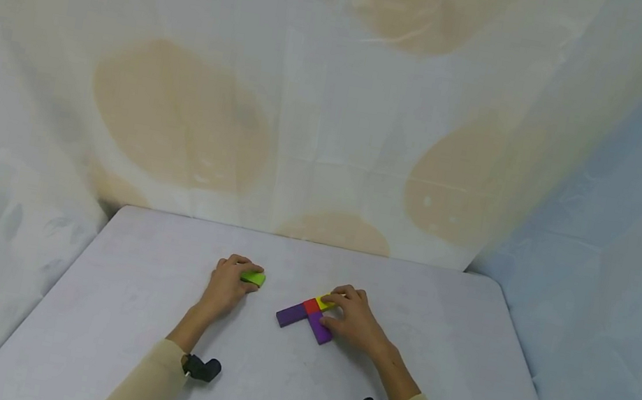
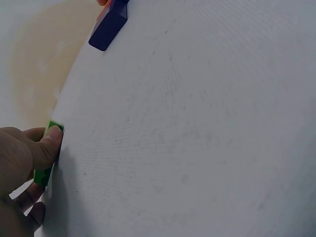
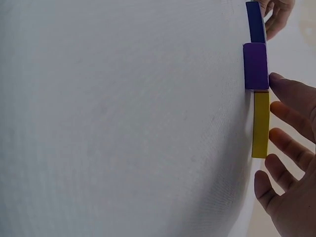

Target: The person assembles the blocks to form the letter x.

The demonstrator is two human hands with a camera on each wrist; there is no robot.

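Observation:
On the pale table [image 1: 136, 311] my left hand [image 1: 233, 279] grips a small green block [image 1: 253, 278]. The left wrist view shows the thumb [image 2: 49, 145] pressed across that green block [image 2: 54, 126], with fingers beneath it. To its right lies a flat group of blocks: a purple bar [image 1: 290, 314], a red square [image 1: 311, 306], a yellow block [image 1: 324, 303] and a second purple block [image 1: 320, 329]. My right hand [image 1: 348, 312] lies over the group's right side. In the right wrist view its spread, nearly straight fingers [image 3: 289, 103] touch the edge of the yellow block [image 3: 260, 123] beside a purple block [image 3: 256, 65].
A draped white cloth with tan blotches [image 1: 182, 113] hangs close behind the table and along both sides. The table's rounded far corners sit against the cloth. Small black cameras are strapped on both wrists [image 1: 201, 367].

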